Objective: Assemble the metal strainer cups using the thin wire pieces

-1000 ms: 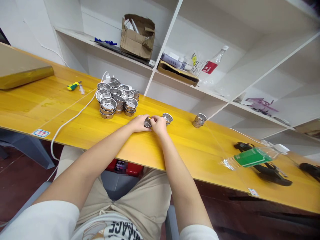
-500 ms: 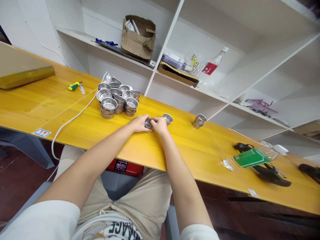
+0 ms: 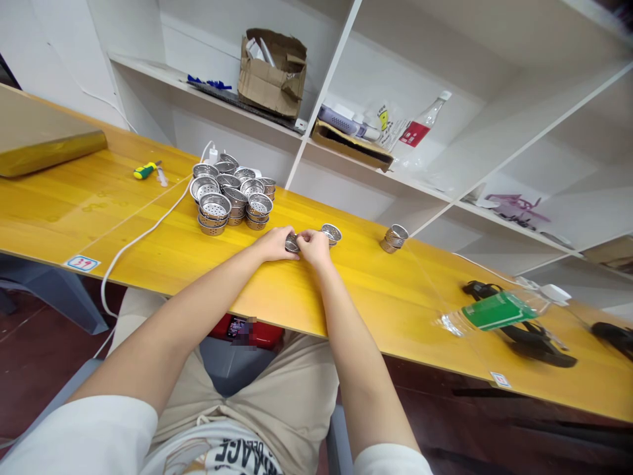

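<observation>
My left hand (image 3: pixel 273 245) and my right hand (image 3: pixel 313 248) meet on the yellow wooden bench top (image 3: pixel 148 224). Between them they grip a small perforated steel strainer cup (image 3: pixel 292 243), mostly hidden by my fingers. Just past my right hand, a similar strainer cup (image 3: pixel 331 233) rests on the bench, apart from my fingers. A heap of stacked strainer cups (image 3: pixel 230 201) stands to the left of my left hand.
A short stack of steel cups (image 3: pixel 395 237) stands to the right. A white cable (image 3: pixel 148 227) runs along the bench. Also on it are a screwdriver (image 3: pixel 146 170), a plastic bottle (image 3: pixel 494 314), and black sandals (image 3: pixel 537 349). White shelves stand behind the bench.
</observation>
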### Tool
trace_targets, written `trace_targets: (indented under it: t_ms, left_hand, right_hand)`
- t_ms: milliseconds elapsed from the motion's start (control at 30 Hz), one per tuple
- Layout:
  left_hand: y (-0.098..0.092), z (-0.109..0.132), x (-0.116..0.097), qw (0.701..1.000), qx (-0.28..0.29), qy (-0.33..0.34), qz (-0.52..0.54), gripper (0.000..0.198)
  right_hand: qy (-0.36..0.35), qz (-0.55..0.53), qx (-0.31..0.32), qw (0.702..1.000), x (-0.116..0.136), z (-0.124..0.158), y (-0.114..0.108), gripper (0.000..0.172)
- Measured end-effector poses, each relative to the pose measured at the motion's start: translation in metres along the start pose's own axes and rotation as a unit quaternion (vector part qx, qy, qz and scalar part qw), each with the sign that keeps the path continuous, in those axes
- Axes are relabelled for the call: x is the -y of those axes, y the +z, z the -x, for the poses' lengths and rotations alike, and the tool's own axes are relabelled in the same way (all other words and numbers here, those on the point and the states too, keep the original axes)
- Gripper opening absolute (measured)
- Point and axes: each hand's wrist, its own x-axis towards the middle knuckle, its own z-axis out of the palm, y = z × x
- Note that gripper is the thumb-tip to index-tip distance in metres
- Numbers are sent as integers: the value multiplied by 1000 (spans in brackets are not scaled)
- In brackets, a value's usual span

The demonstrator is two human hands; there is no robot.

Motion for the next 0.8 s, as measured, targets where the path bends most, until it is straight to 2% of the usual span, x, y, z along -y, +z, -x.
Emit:
trace_targets:
  t_ms: [200,300,500,667,800]
  left_hand:
    - [-1,0,-2,1000,-2,-8,0,61]
    - [-1,1,-2,1000,-7,-5,4,60]
    - [1,2,1,1000,-11,-6,28,78]
    - [3,1,3,999,-12,-7,30,76]
    - [4,0,4,999,-16,-3,34,75]
  right_hand:
    - [5,-15,-3,1000,-1,0,0,25]
    - [24,-58,20,998,-2,0,1,26]
    - [15,-73,0,997,-8,-3,5,19]
    - [40,-129,24,991,-7,-2,5,19]
    - [21,-98,6,995,-5,-2,4,18]
